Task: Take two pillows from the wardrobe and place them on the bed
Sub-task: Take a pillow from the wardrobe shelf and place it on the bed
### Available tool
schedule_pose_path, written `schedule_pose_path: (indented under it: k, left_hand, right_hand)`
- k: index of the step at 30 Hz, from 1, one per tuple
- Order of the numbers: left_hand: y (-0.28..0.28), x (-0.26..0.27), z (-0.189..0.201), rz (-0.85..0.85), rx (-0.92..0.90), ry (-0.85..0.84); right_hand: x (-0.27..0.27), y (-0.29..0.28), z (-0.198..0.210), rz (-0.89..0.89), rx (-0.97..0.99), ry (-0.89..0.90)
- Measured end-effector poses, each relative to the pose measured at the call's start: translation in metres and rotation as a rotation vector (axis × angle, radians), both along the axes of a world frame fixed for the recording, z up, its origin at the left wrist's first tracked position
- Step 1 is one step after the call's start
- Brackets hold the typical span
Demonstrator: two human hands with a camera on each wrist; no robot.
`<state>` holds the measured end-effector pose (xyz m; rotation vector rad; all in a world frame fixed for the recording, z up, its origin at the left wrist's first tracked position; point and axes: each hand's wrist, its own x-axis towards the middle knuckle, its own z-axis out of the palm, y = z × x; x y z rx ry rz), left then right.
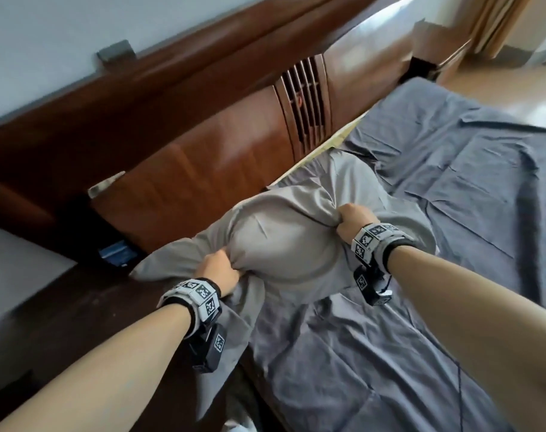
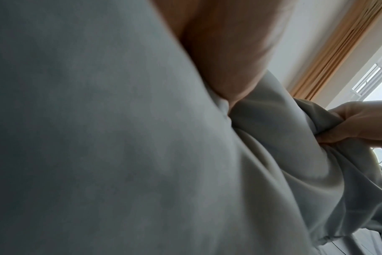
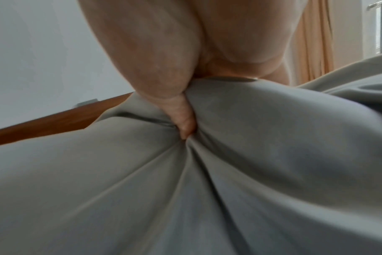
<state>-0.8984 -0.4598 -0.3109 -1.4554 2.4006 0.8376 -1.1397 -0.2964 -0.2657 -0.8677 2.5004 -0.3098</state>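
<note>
Left hand (image 1: 219,270) and right hand (image 1: 355,220) each clench bunched fabric at opposite ends of the plump grey fabric pillow (image 1: 284,241), its long axis spanning between them, above the blue-grey sheeted bed (image 1: 452,188) by the brown wooden headboard (image 1: 203,151).

Pillow (image 1: 284,244) at the head end of the bed (image 1: 452,188), against the headboard (image 1: 203,145). Left hand (image 1: 217,271) on its near-left edge, right hand (image 1: 354,221) on its right edge (both bunching the cover). Second pillow (image 1: 343,169) just behind. Curtain (image 1: 496,23) beyond the far side.
</note>
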Motion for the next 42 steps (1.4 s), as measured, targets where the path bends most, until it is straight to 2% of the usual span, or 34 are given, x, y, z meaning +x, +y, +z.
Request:
schedule_pose_path:
  k: [5,8,10,12,15,18,23,25,27,36,40,42]
  left_hand:
    - [-0.053,-0.109,-0.046,-0.081,0.054,0.035]
    - [-0.091,-0.187,-0.085,-0.117,0.071,0.114]
    - [-0.112,-0.237,-0.109,-0.113,0.056,0.173]
    - [-0.129,-0.286,-0.131,-0.111,0.037,0.231]
    - [-0.147,-0.355,-0.171,-0.117,0.010,0.312]
    - [-0.161,-0.405,-0.217,-0.074,-0.002,0.366]
    - [-0.163,-0.440,-0.289,-0.004,0.101,0.455]
    - [-0.161,-0.453,-0.299,0.022,0.123,0.472]
    - [-0.161,-0.473,-0.293,0.026,0.113,0.533]
    - [-0.178,-0.614,-0.197,-0.090,-0.094,0.762]
    - [-0.172,-0.648,-0.194,-0.036,-0.087,0.858]
    - [-0.169,-0.659,-0.206,-0.045,-0.054,0.811]
  right_hand:
    - [-0.092,-0.043,-0.051,-0.144,0.068,0.011]
    - [-0.161,-0.072,-0.089,-0.201,0.026,0.069]
    - [-0.208,-0.090,-0.121,-0.275,-0.049,0.158]
    - [-0.248,-0.096,-0.165,-0.416,-0.027,0.210]
    - [-0.294,-0.081,-0.252,-0.614,0.185,0.059]
    - [-0.326,-0.055,-0.339,-0.651,0.350,-0.017]
    - [-0.322,-0.022,-0.454,-0.731,0.496,-0.248]
    - [-0.316,-0.020,-0.466,-0.756,0.490,-0.265]
    - [-0.317,-0.020,-0.460,-0.794,0.444,-0.308]
    - [-0.331,-0.023,-0.449,-0.798,0.434,-0.470]
    - [-0.331,-0.025,-0.445,-0.804,0.447,-0.489]
    - [-0.333,-0.025,-0.445,-0.800,0.457,-0.495]
